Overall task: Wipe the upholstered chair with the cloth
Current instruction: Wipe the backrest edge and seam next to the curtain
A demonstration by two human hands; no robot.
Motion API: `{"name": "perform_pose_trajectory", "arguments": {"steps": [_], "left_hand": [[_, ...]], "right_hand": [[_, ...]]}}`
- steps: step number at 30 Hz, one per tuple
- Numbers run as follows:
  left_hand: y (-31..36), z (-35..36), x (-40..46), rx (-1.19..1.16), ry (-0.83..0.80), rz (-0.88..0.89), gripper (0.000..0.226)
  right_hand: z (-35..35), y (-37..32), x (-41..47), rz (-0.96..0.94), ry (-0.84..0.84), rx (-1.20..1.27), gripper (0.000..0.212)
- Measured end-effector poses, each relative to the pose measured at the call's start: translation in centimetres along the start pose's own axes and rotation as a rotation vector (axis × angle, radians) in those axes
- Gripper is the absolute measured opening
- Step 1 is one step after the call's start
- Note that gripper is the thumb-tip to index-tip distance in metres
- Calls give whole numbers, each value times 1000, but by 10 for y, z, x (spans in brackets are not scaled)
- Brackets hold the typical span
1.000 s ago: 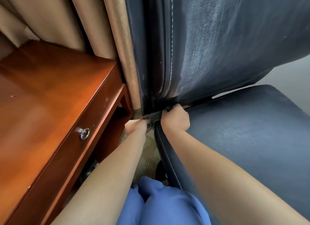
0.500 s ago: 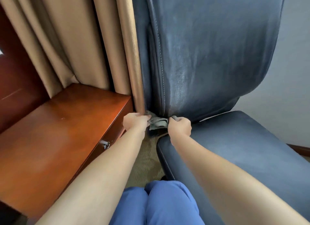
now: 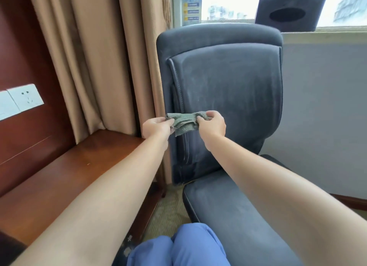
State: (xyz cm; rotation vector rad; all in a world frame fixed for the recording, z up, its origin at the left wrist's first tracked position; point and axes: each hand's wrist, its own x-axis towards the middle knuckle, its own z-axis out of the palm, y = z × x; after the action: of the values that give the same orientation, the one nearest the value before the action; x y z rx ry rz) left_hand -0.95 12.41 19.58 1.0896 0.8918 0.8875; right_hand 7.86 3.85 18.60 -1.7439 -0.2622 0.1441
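Cloth: small, grey, bunched; held in the air in front of the lower chair back.
Left hand: grip pinched on the cloth's left end.
Right hand: grip pinched on its right end.
Handling: judged light, soft and limp; best gathered into a pad under one palm.
Chair seat: below the cloth.

Cloth before chair, desk left
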Motion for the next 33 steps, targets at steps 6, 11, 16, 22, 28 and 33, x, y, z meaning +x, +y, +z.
{"name": "perform_pose_trajectory", "arguments": {"steps": [6, 11, 16, 22, 28, 33], "left_hand": [[3, -18, -15, -74, -161, -117, 15], [12, -22, -28, -31, -338, -121, 16], [37, -12, -14, 45, -394, 48, 23], [74, 3, 23, 118, -145, 274, 16], [111, 34, 59, 242, -23, 538, 9], [120, 48, 78, 307, 59, 534, 7]], "right_hand": [[1, -2, -33, 37, -196, 187, 38], [2, -10, -47, -18, -368, 225, 35], [9, -39, -31, -333, -156, 79, 32], [17, -77, 4, -502, 33, -29, 30], [35, -112, 43, -659, 150, -171, 33], [55, -123, 70, -612, 245, -672, 44]]}}
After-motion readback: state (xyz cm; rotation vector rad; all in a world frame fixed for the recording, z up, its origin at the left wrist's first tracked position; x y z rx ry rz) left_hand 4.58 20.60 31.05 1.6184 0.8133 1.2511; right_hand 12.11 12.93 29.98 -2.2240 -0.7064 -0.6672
